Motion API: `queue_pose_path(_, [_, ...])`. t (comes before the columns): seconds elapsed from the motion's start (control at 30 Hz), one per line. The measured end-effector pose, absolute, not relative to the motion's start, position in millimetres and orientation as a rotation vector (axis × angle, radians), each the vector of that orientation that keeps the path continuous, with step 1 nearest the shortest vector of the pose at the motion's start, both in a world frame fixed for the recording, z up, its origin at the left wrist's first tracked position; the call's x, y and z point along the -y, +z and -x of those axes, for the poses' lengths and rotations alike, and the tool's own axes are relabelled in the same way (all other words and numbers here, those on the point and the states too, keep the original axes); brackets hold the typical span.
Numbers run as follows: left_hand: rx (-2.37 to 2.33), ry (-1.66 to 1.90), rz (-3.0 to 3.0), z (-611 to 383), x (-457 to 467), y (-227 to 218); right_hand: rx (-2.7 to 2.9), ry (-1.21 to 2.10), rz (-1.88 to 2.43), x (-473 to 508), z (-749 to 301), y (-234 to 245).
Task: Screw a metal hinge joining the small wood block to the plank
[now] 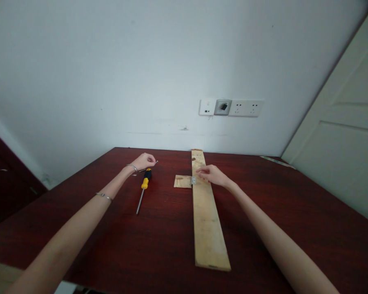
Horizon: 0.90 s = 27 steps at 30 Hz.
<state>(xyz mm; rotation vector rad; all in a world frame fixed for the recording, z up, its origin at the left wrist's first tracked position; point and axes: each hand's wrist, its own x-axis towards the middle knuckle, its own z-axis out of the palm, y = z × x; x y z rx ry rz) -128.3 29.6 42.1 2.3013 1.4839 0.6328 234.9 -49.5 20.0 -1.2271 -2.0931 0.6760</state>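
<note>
My left hand [145, 160] is closed in a pinch above the far left of the table, with a small metal screw [156, 162] poking out from its fingertips. Below it lies a screwdriver [145, 183] with a yellow and black handle, its shaft towards me. My right hand [213, 175] is over the long wooden plank [206, 220], fingers drawn together beside a small metal hinge [193, 180]; whether they hold anything is too small to tell. The hinge spans the plank's left edge and a short wooden piece [183, 181].
The dark red wooden table [165, 228] meets a white wall [134, 81] bearing a row of sockets [246, 108]. A thin pale strip [277, 162] lies at the far right edge, near a white panelled door [346, 134]. Small metal bits [134, 175] lie by my left wrist.
</note>
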Motion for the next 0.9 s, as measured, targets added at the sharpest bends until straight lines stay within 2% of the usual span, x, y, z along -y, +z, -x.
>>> queue_pose_path(0.2, [-0.981,1.019,-2.118,26.2,-16.3,28.3,1.933,0.724,1.173,56.7,-226.0,30.4])
queue_pose_path(0.37, [-0.824,1.077,-1.969,-24.3,3.1,12.7,1.86,0.745,1.154,59.0,-222.5,35.1])
queue_pose_path(0.9, [-0.796,1.143,-1.928,-35.9,23.2,7.6,1.662,0.931,1.136,56.9,-217.3,27.7])
